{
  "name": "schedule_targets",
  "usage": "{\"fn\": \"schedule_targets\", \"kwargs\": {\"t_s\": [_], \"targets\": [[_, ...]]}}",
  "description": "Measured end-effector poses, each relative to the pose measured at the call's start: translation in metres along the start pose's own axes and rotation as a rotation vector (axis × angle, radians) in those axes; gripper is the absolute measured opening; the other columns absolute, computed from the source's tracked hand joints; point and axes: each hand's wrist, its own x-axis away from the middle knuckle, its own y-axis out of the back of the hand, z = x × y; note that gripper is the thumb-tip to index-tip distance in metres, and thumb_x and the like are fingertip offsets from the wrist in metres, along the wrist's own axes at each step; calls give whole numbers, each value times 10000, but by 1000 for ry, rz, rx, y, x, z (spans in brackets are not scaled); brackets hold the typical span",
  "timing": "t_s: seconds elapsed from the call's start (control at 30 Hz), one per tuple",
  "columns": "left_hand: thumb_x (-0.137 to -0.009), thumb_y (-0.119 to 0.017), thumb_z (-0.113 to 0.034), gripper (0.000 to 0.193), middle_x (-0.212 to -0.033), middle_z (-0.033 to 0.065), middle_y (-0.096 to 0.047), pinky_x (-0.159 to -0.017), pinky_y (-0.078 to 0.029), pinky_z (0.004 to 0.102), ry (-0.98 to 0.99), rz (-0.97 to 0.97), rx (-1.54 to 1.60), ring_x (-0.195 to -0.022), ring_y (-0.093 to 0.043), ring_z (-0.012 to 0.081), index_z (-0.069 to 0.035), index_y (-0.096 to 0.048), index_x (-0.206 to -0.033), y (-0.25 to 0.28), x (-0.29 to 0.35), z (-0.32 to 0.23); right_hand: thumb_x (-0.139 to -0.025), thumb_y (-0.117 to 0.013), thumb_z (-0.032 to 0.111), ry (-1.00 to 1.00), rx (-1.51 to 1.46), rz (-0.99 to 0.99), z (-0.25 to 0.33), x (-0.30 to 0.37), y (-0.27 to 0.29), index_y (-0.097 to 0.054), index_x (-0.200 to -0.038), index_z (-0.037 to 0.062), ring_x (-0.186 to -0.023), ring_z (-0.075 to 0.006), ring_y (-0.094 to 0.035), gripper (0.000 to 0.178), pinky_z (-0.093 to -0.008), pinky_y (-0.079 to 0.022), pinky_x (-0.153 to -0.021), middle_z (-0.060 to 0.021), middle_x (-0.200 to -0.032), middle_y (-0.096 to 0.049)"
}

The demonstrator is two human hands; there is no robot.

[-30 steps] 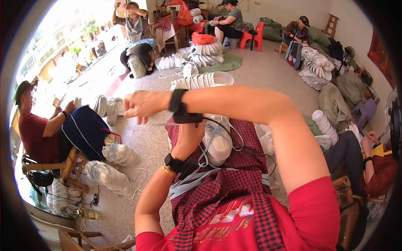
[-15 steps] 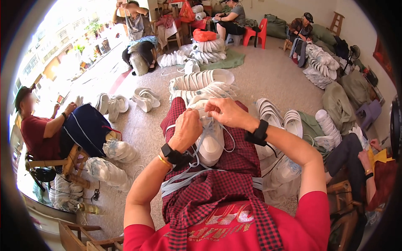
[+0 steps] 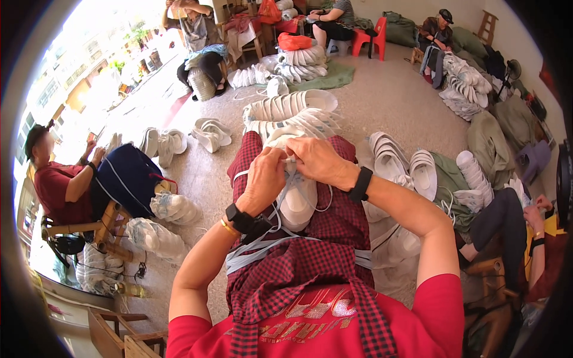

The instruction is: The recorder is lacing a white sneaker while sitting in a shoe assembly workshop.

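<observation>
A white shoe rests on my lap between my thighs, its toe turned toward me. Pale grey-blue laces run loosely over its front, and loops hang at both sides. My left hand is closed in a pinch at the shoe's far end, on the shoelace. Beside it, my right hand also pinches the shoelace, with the fingertips of both hands nearly meeting. Their fingers hide the upper eyelets. Across my checked apron lies a bundle of pale laces.
Stacked white shoes lie just beyond my knees. More shoes stand to my right, near green sacks. Plastic-wrapped shoe bundles lie at left. Several people sit around, one beside a blue cloth. A wooden stool stands at lower left.
My right hand has come down and left, so its fingertips now meet the left hand's at the laces. The left hand has shifted slightly toward the shoe's far end.
</observation>
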Motion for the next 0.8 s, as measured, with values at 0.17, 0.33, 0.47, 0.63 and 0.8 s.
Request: {"fn": "schedule_targets", "kwargs": {"t_s": [0.17, 0.33, 0.47, 0.63, 0.8], "targets": [[-801, -597, 24, 116, -838, 185, -660, -675, -506, 396, 74, -98, 30, -753, -658, 333, 23, -641, -909, -12, -2, 4, -727, -556, -32, -4, -17, -33, 3, -3, 1, -544, -932, 12, -817, -418, -634, 211, -503, -493, -699, -198, -806, -636], [-816, -627, -19, 122, -826, 176, -684, -655, -517, 361, 123, -158, 90, -722, -683, 276, 18, -639, -932, -8, -2, 10, -712, -528, -60, -128, -151, 60, 8, -5, 0, -516, -927, -6, -803, -420, -628, 222, -504, -484, -691, -208, -786, -625], [-800, -601, -38, 137, -821, 196, -674, -723, -509, 476, 105, -89, 118, -799, -663, 390, 0, -625, -930, -13, -2, 6, -716, -552, -50, -111, -97, 62, 5, -5, 4, -522, -933, -22, -754, -355, -643, 221, -440, -504, -677, -187, -790, -623], [-790, -602, -29, 182, -829, 192, -681, -745, -517, 460, 162, -49, 161, -819, -671, 380, 3, -630, -968, -7, 1, 6, -736, -575, -30, -116, -119, 73, 8, -6, 3, -526, -940, -14, -740, -368, -644, 210, -445, -501, -668, -189, -782, -629], [-790, -599, -23, 187, -843, 197, -684, -746, -521, 450, 196, -13, 164, -830, -675, 374, 0, -639, -971, -4, -2, 1, -747, -593, -11, -81, 63, 75, 1, -6, -7, -516, -982, -22, -769, -413, -641, 248, -489, -499, -687, -210, -783, -633]]}}
